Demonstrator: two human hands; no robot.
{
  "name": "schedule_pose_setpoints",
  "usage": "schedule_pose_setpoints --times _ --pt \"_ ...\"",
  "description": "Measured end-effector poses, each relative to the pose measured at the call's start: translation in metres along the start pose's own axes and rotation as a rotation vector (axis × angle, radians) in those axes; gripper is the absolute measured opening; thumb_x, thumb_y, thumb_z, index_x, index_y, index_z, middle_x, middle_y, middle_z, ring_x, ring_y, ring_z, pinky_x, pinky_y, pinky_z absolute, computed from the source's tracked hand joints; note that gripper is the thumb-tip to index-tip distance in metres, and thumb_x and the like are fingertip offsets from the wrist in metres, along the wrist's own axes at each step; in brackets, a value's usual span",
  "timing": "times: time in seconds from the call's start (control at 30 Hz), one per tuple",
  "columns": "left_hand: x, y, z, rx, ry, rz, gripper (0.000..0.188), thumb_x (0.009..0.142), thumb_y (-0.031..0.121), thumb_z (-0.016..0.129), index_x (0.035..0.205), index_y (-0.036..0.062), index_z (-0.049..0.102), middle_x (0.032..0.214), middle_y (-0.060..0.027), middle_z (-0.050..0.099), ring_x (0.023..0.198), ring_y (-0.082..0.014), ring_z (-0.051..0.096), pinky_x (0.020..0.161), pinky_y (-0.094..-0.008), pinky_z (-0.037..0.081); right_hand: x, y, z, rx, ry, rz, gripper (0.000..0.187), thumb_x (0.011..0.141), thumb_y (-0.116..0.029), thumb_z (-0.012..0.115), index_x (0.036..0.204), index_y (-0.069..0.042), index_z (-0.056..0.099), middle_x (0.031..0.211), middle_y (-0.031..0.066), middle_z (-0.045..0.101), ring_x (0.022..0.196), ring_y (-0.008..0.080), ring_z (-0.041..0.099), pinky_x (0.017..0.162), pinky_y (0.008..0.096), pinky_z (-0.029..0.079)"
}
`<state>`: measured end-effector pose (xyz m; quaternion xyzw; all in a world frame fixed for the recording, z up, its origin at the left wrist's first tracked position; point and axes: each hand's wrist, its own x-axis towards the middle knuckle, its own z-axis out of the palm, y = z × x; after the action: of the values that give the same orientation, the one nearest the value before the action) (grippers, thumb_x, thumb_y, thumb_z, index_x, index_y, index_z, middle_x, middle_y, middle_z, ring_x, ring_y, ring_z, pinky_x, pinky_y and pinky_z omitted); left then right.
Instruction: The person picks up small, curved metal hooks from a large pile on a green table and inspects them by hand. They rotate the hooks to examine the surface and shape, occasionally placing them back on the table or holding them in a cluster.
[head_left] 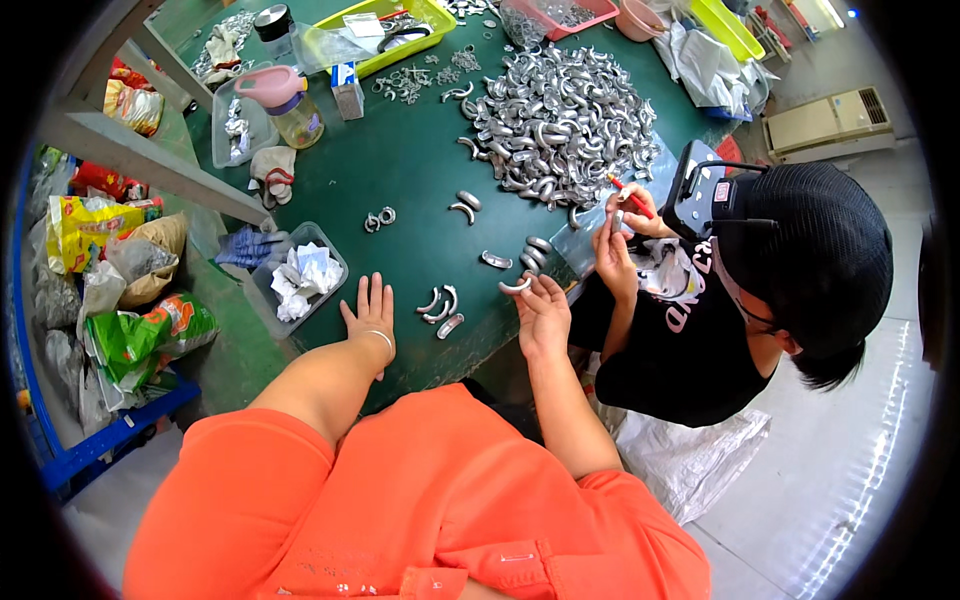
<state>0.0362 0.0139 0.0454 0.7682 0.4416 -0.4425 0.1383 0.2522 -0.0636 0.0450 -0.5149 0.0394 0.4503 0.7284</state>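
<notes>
My left hand (368,318) lies flat at the table's near edge, fingers spread, holding nothing. In my right hand (544,318) a curved metal piece (514,287), silvery and half-ring shaped, is gripped between thumb and fingers. Between my hands, three similar curved pieces (450,326) rest on the green table (400,180). Just beyond my right hand are a single curved piece (496,260) and a short row of curved pieces (535,255). Farther out lie a pair of curved pieces (464,207) and two small joined metal rings (380,219).
A large heap of curved metal pieces (560,125) covers the far right. At my right a co-worker in a black cap (825,240) holds a red pen (637,200) and a metal piece. A clear tub of white crumpled paper (300,280) and a pink-lidded jug (285,105) stand left.
</notes>
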Motion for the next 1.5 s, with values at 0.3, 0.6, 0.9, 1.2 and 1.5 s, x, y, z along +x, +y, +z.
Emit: schedule_pose_setpoints --times 0.3,0.6,0.9,1.2,1.5 --pt "0.003 0.002 -0.002 -0.023 -0.053 -0.038 0.111 0.063 0.018 0.073 0.139 0.0074 -0.006 0.142 -0.0156 -0.021 0.131 -0.0361 -0.017 0.1 -0.0583 0.017 0.04 -0.018 0.015 0.001 0.01 -0.097 0.033 0.076 0.012 0.05 0.106 0.003 0.04 0.104 0.017 0.052 0.094 0.0258 0.056 0.079 0.0362 0.05" --pt "0.011 0.002 0.006 -0.044 -0.008 -0.044 0.086 0.076 0.011 0.054 0.14 0.0076 -0.003 0.143 -0.0148 -0.021 0.131 -0.0357 -0.016 0.1 -0.0585 0.015 0.099 -0.004 0.054 -0.62 -0.03 -0.2 0.029 0.071 0.005 0.059 0.099 0.007 0.055 0.088 0.0123 0.059 0.075 0.0174 0.059 0.068 0.0265 0.047" --pt "0.006 0.001 -0.003 -0.066 -0.056 -0.026 0.092 0.07 0.009 0.058 0.14 0.0069 -0.003 0.142 -0.0165 -0.021 0.131 -0.0369 -0.017 0.1 -0.0585 0.014 0.126 0.014 0.058 -1.285 -0.208 -0.254 0.016 0.068 -0.003 0.061 0.084 0.0 0.062 0.083 0.0158 0.059 0.075 0.026 0.059 0.07 0.0343 0.047" --pt "0.009 -0.001 0.0 -0.087 -0.048 -0.016 0.085 0.074 0.006 0.052 0.14 0.0084 -0.001 0.143 -0.0151 -0.02 0.131 -0.0367 -0.017 0.101 -0.0589 0.012 0.171 -0.014 0.099 -1.358 -0.181 -0.992 0.031 0.068 -0.002 0.061 0.098 -0.004 0.056 0.095 0.0164 0.052 0.092 0.033 0.05 0.081 0.0385 0.041" --pt "0.014 -0.001 0.008 -0.049 -0.045 -0.001 0.133 0.047 0.026 0.085 0.137 0.0028 -0.009 0.139 -0.0208 -0.025 0.129 -0.0395 -0.02 0.1 -0.0586 0.014 0.177 -0.027 0.109 -1.411 -0.186 -1.034 0.017 0.073 -0.003 0.056 0.09 -0.004 0.061 0.087 0.0153 0.055 0.083 0.0331 0.053 0.075 0.0392 0.044"
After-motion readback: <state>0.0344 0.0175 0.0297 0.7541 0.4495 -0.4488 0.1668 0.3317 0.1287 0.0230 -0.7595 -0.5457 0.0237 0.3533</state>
